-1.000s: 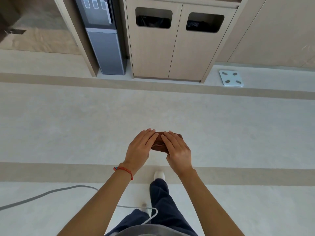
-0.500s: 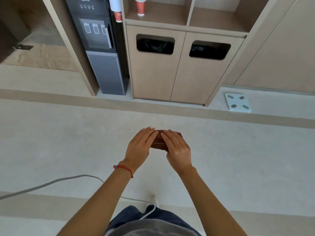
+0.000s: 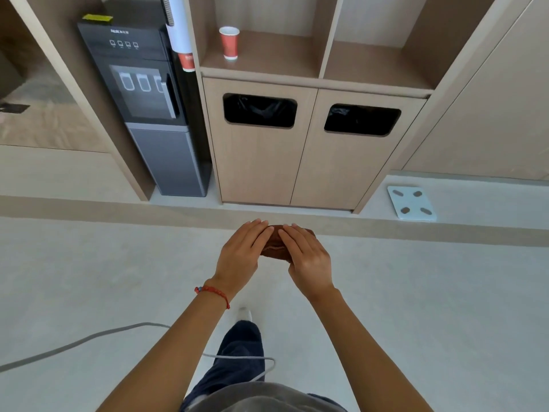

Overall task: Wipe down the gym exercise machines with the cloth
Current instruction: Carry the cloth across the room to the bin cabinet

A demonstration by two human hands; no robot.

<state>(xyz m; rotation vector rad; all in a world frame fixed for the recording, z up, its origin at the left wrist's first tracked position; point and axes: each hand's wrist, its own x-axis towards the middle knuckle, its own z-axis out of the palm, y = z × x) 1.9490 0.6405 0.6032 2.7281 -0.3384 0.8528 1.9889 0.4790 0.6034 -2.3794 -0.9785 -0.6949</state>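
We see a pale floor (image 3: 89,278) bearing a grey cable (image 3: 74,341), a white scale (image 3: 411,202) and a water dispenser (image 3: 151,114)

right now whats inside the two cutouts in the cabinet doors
Black bin liners show in the left cutout and the right cutout. Any rubbish inside them is too dark to see, and the doors hide the bins themselves.

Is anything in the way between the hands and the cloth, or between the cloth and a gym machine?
Nothing between them: the left hand and right hand already hold the brown cloth. No gym machine is in view, so that path cannot be judged.
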